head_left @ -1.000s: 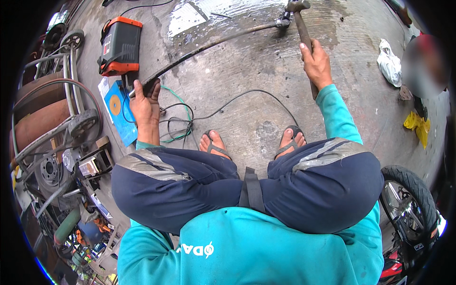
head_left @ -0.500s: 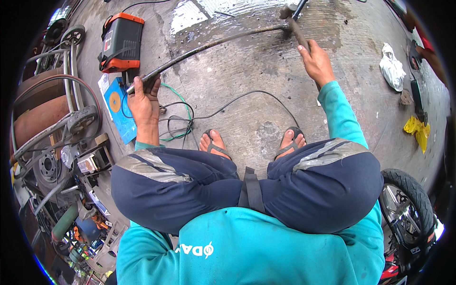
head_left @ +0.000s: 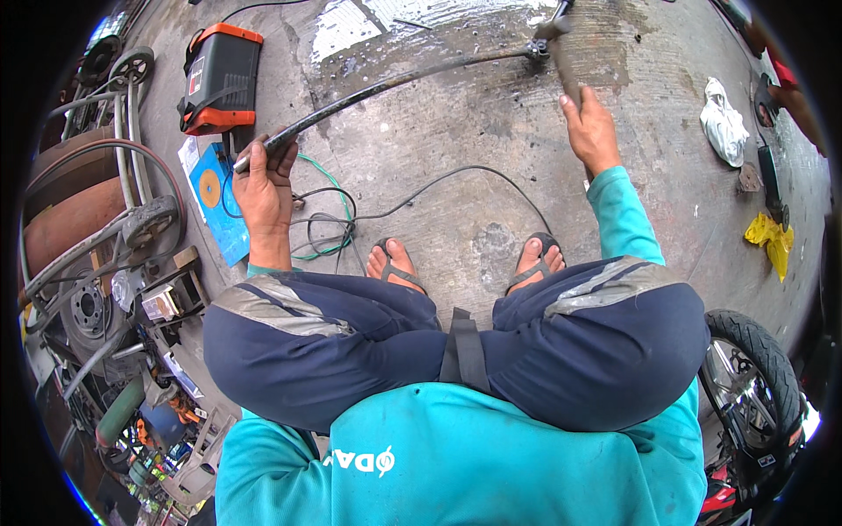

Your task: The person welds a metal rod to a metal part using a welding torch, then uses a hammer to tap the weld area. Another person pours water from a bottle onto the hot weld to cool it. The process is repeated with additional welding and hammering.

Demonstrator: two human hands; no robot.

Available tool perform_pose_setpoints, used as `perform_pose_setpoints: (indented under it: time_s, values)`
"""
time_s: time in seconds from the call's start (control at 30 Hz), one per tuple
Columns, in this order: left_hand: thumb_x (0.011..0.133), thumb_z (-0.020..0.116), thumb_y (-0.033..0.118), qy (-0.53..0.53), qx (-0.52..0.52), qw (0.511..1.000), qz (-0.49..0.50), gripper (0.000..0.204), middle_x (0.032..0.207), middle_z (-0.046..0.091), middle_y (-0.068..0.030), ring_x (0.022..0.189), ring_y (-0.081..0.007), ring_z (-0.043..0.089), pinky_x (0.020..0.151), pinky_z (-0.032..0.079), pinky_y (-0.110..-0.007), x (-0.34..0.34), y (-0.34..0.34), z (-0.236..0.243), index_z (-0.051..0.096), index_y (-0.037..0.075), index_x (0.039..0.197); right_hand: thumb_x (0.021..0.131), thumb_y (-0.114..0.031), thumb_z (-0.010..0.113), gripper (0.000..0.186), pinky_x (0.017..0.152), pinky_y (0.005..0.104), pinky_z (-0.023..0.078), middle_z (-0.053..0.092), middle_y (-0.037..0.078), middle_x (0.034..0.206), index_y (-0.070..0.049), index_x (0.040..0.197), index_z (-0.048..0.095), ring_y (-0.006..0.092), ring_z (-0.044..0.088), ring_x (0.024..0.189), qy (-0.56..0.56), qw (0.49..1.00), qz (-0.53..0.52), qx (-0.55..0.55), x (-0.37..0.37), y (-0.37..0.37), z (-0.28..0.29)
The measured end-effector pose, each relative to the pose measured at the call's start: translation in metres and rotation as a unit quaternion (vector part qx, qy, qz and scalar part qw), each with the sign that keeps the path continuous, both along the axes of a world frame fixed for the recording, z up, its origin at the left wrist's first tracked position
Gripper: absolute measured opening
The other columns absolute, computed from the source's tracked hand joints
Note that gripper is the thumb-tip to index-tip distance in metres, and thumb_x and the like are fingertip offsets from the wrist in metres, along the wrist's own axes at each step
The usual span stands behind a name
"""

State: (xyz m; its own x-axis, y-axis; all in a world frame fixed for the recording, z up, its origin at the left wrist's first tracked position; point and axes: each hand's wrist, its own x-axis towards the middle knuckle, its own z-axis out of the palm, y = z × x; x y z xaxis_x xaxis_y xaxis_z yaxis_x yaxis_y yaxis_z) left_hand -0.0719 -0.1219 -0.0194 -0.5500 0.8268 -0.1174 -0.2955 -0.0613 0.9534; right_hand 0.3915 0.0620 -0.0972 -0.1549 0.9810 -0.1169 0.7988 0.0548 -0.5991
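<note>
My left hand (head_left: 267,188) is closed around the near end of a long dark metal rod (head_left: 386,86), with the thumb along its top. The rod runs up and to the right, looking bowed in this wide view. At its far end is a bracket-like metal fitting (head_left: 537,49), low over the wet, dirty concrete. My right hand (head_left: 592,131) grips the handle of a hammer (head_left: 567,70). The hammer's head is beside the fitting, partly overlapping another metal piece behind it; whether they touch I cannot tell.
An orange-and-black machine (head_left: 224,79) stands at the upper left, near a blue box (head_left: 219,215). Black and green cables (head_left: 342,223) lie before my feet. A hand truck (head_left: 132,140) crowds the left. On the right are a white bag (head_left: 723,123), an angle grinder (head_left: 772,188) and a motorcycle wheel (head_left: 759,386).
The hammer has shifted a little to the right and its handle stands more upright, uncovering the fitting on the rod's end. My left hand and the rod have barely moved.
</note>
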Motion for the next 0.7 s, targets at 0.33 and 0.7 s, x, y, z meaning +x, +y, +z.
perform_pose_setpoints:
  time_s: [0.33, 0.7]
  values:
    - [0.107, 0.057, 0.018, -0.014, -0.014, 1.0, -0.007, 0.028, 0.123, 0.067, -0.0234, 0.116, -0.0345, 0.068, 0.103, 0.057, -0.05, -0.006, -0.003, -0.003, 0.058, -0.004, 0.124, 0.1, -0.038, 0.062, 0.04, 0.064, 0.0464, 0.053, 0.066, 0.021, 0.075, 0.002, 0.106, 0.059, 0.0361, 0.068, 0.064, 0.084, 0.981, -0.056, -0.166, -0.01, 0.001, 0.005]
    - [0.108, 0.053, 0.015, -0.022, 0.04, 0.998, -0.048, 0.027, 0.132, 0.063, -0.0265, 0.12, -0.036, 0.066, 0.099, 0.06, -0.044, 0.006, 0.001, 0.004, 0.054, 0.0, 0.13, 0.101, -0.039, 0.06, 0.041, 0.046, 0.0354, 0.046, 0.06, 0.007, 0.07, 0.001, 0.108, 0.06, 0.0164, 0.059, 0.05, 0.158, 0.956, -0.075, -0.235, 0.002, 0.009, 0.026]
